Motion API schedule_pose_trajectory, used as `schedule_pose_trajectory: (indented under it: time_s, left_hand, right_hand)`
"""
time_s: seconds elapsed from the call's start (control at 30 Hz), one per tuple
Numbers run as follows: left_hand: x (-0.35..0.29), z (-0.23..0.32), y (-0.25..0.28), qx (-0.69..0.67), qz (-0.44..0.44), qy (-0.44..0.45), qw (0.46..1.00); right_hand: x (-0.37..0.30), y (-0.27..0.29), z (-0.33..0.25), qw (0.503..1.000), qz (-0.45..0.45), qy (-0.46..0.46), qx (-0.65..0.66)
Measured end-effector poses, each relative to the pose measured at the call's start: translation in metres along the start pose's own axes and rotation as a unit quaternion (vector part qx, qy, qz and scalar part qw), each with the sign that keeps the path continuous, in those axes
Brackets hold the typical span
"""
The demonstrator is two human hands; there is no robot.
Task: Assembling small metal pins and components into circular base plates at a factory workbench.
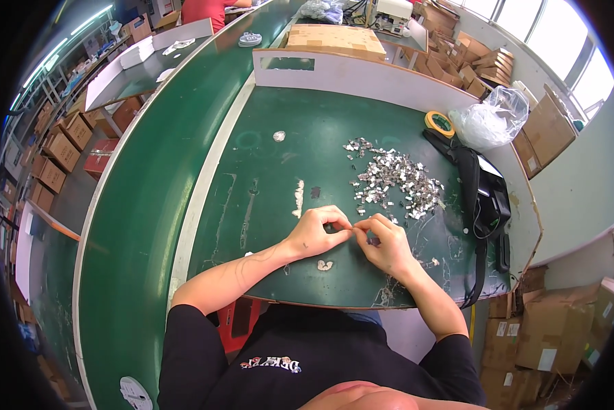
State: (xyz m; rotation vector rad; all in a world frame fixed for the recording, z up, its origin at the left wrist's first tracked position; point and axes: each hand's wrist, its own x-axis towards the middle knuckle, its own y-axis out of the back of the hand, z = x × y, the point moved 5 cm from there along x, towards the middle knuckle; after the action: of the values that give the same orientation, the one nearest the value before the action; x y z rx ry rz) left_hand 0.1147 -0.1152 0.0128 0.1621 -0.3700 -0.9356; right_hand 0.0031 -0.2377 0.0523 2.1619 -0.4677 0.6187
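Observation:
Above the near part of the green table (334, 287), my left hand (318, 231) and my right hand (383, 246) meet at their fingertips. Both are closed in a pinch, and whatever sits between the fingers is too small to make out. A small dark bit (373, 241) shows against my right palm. Beyond the right hand spreads a loose pile of small silver and dark metal-looking pieces (402, 181). A short pale strip of lumpy material (298, 198) lies just past my left hand, with a dark flake (316, 192) beside it. Nearer me rests a pale curved scrap (325, 265).
A black bag (481, 195) with a strap lies along the right edge, near a yellow tape roll (439, 124) and a clear plastic bag (491, 117). A long green conveyor belt (136, 225) runs at left. Cardboard boxes (560, 328) stand at lower right. Another person (208, 12) is at the far left.

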Motion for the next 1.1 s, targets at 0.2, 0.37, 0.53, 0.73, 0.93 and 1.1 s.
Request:
schedule_pose_trajectory:
  time_s: [0.2, 0.37, 0.53, 0.73, 0.93, 1.1]
  left_hand:
    - [0.0002, 0.0005, 0.0004, -0.002, 0.002, -0.010, 1.000]
    - [-0.0002, 0.0014, 0.0020, -0.016, 0.001, -0.006, 1.000]
    - [-0.0006, 0.0015, 0.0027, -0.039, -0.002, -0.014, 0.999]
    - [-0.0014, -0.0012, 0.0010, -0.062, -0.022, -0.040, 0.997]
    - [-0.0010, 0.0025, 0.0003, -0.060, -0.021, -0.027, 0.998]
    - [0.0001, 0.0021, 0.0000, -0.063, -0.012, -0.009, 0.998]
  right_hand:
    - [0.0004, 0.0012, -0.0043, 1.000, -0.010, -0.009, 0.003]
    - [0.0016, 0.0005, -0.0045, 1.000, -0.015, -0.009, 0.007]
    - [0.0020, 0.0013, -0.0072, 1.000, -0.014, 0.002, 0.016]
    - [0.0026, 0.0037, -0.0097, 1.000, -0.025, 0.001, 0.013]
    - [0.0026, 0.0040, -0.0042, 1.000, -0.026, 0.000, 0.007]
    - [0.0020, 0.0041, -0.0030, 1.000, -0.024, -0.003, 0.005]
